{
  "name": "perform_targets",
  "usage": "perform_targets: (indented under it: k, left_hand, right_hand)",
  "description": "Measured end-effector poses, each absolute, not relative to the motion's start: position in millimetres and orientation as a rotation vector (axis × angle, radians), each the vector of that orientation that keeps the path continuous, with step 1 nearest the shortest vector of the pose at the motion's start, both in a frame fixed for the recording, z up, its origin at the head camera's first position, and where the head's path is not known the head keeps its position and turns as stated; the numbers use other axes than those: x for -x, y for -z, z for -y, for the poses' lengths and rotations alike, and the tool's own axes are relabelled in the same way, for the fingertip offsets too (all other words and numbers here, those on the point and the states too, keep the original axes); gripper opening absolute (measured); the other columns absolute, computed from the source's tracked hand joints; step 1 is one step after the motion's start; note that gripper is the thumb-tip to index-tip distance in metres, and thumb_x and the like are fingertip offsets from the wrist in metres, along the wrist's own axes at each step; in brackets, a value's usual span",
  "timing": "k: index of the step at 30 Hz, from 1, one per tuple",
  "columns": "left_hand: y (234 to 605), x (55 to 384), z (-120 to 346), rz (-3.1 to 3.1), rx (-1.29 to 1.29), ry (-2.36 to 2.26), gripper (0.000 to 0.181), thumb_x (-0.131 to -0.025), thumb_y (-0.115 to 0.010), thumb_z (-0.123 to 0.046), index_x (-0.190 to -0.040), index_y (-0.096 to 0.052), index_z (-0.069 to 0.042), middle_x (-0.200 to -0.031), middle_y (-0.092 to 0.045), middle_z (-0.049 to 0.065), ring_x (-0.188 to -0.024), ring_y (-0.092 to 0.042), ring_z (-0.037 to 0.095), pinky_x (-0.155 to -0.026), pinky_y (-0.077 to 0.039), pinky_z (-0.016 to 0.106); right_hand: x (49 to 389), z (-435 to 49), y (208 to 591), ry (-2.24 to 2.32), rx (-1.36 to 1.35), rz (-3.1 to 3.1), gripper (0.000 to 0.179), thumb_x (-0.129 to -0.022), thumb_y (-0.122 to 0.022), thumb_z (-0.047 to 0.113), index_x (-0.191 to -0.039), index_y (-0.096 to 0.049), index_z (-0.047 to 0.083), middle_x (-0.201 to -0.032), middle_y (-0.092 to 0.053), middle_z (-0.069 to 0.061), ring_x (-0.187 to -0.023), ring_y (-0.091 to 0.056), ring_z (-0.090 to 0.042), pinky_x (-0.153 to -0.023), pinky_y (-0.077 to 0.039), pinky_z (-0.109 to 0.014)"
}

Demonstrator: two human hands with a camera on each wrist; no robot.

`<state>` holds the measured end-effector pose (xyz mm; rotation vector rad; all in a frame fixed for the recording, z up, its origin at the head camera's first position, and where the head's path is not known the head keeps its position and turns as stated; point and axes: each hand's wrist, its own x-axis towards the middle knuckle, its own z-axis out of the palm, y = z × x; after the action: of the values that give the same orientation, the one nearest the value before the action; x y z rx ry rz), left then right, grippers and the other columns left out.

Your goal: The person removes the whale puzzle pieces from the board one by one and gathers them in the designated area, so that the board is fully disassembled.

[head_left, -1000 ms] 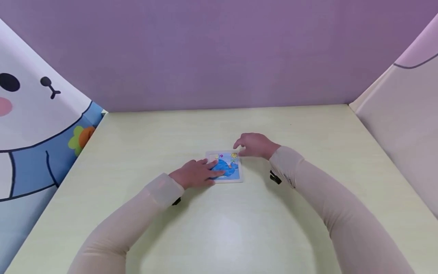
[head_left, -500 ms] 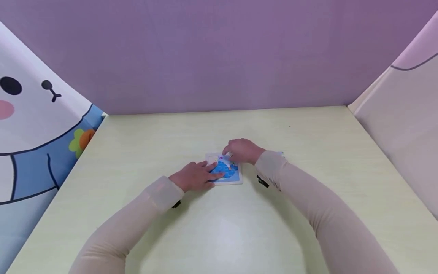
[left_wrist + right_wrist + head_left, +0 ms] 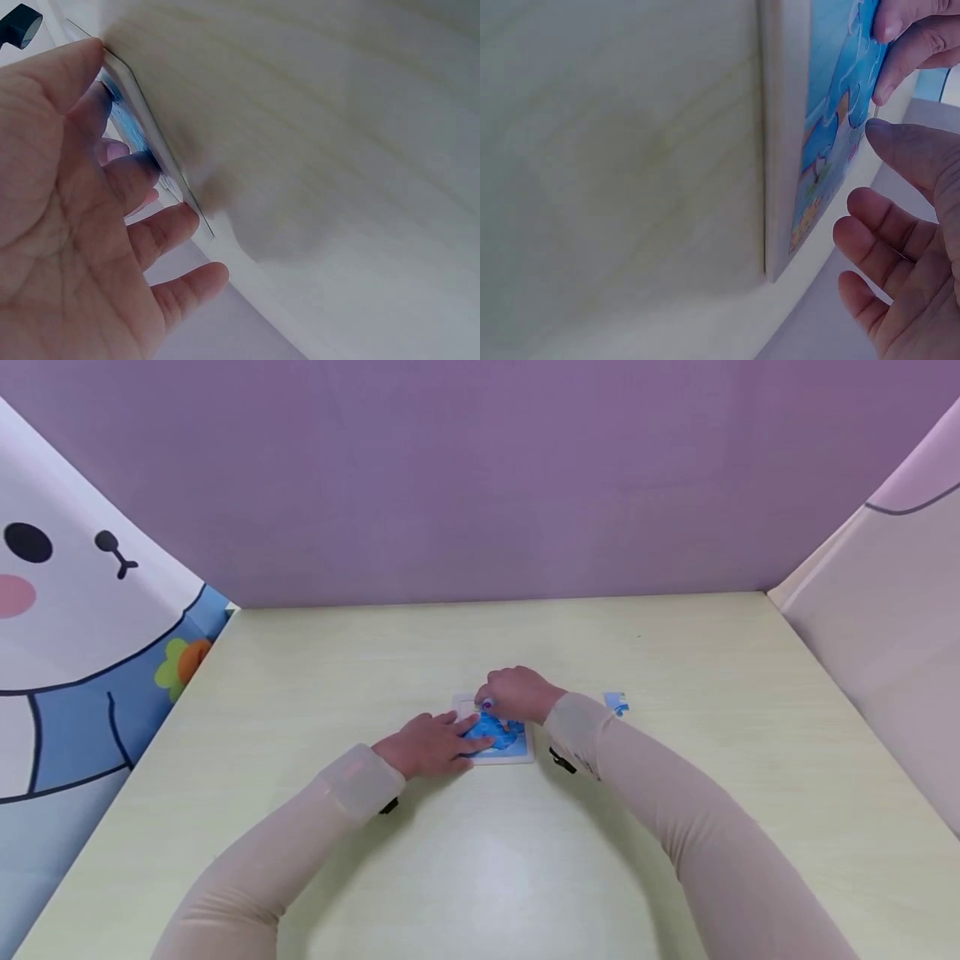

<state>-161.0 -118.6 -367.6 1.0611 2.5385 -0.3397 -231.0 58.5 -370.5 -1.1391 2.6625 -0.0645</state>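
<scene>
A small square jigsaw puzzle (image 3: 512,749) with a blue whale picture and a pale frame lies flat on the table. My left hand (image 3: 429,745) rests over its left side with spread fingers; in the left wrist view the thumb is at the frame's edge. Above the puzzle's far side is my right hand (image 3: 519,695), bent down at the fingers. In the right wrist view its thumb (image 3: 900,146) reaches the picture near the far edge. The right index fingertip is hidden, so a pinch cannot be told. A loose blue puzzle piece (image 3: 616,702) lies right of the puzzle.
The pale wooden table (image 3: 495,868) stretches around the puzzle. A purple panel (image 3: 480,485) stands along its far edge. A cartoon-printed cloth (image 3: 82,635) hangs at the left and a pale one (image 3: 892,627) at the right.
My right hand has moved left from beside the puzzle's far right corner to over its far edge. The loose piece has come out from under the right sleeve. My left hand stays put.
</scene>
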Motion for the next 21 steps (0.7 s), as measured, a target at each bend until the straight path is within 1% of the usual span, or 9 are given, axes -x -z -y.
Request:
perform_targets:
  k: [5, 12, 18, 21]
  left_hand:
    - [366.9, 159.9, 119.0, -2.540, -1.059, 0.354, 0.051, -0.101, -0.043, -0.042, -0.150, -0.034, -0.030, -0.156, -0.027, 0.006, -0.135, -0.037, 0.036, -0.092, -0.046, 0.046]
    - [368.4, 160.5, 117.7, -2.534, -1.059, 0.358, 0.051, -0.101, -0.042, -0.043, -0.150, -0.033, -0.031, -0.157, -0.026, 0.005, -0.136, -0.036, 0.036, -0.093, -0.046, 0.047]
    - [368.2, 161.3, 118.0, -2.533, -1.074, 0.379, 0.052, -0.101, -0.043, -0.043, -0.150, -0.033, -0.031, -0.157, -0.026, 0.005, -0.135, -0.037, 0.036, -0.092, -0.047, 0.046]
    - [369.0, 161.1, 118.6, -2.530, -1.074, 0.381, 0.052, -0.101, -0.043, -0.043, -0.150, -0.032, -0.031, -0.157, -0.025, 0.005, -0.136, -0.036, 0.035, -0.092, -0.047, 0.046]
  right_hand:
    - [230.9, -57.4, 372.3, 0.039, 1.118, -2.655, 0.029, -0.097, -0.058, 0.023, -0.125, -0.066, 0.017, -0.111, -0.065, -0.010, -0.098, -0.062, -0.023, -0.089, -0.049, -0.039]
    - [230.2, -58.7, 374.2, 0.051, 1.086, -2.631, 0.032, -0.097, -0.059, 0.022, -0.128, -0.064, 0.016, -0.112, -0.063, -0.010, -0.097, -0.060, -0.022, -0.087, -0.049, -0.038]
    - [232.3, -58.5, 376.6, 0.132, 0.993, -2.607, 0.032, -0.097, -0.059, 0.023, -0.128, -0.064, 0.017, -0.107, -0.060, -0.010, -0.091, -0.057, -0.020, -0.085, -0.048, -0.035]
    - [232.9, -57.8, 377.9, 0.189, 0.954, -2.600, 0.030, -0.097, -0.058, 0.023, -0.125, -0.065, 0.017, -0.104, -0.058, -0.009, -0.090, -0.055, -0.020, -0.085, -0.047, -0.035]
